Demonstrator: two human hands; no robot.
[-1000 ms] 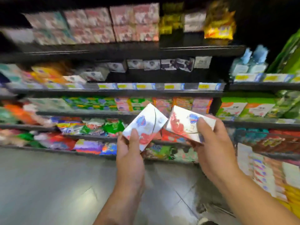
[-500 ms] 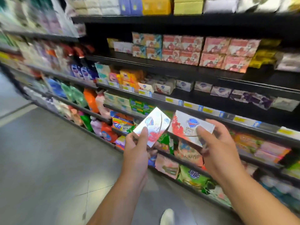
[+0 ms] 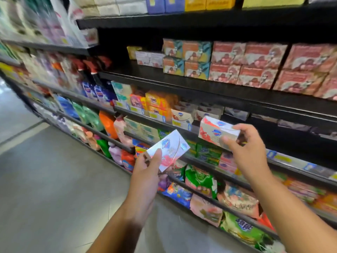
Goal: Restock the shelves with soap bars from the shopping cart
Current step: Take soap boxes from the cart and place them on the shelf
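Before the shelf [image 3: 200,89] | left hand [image 3: 145,172] grips soap box [image 3: 168,149] | right hand [image 3: 249,150] pinches second soap box [image 3: 217,132] | orange boxes [image 3: 156,103] read OMO

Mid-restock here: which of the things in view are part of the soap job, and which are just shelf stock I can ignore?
Job: left hand gripping lower soap box; right hand gripping upper soap box near the shelf; matching soap boxes on it.
Ignore: pink cartons above; orange boxes; green pouches below.
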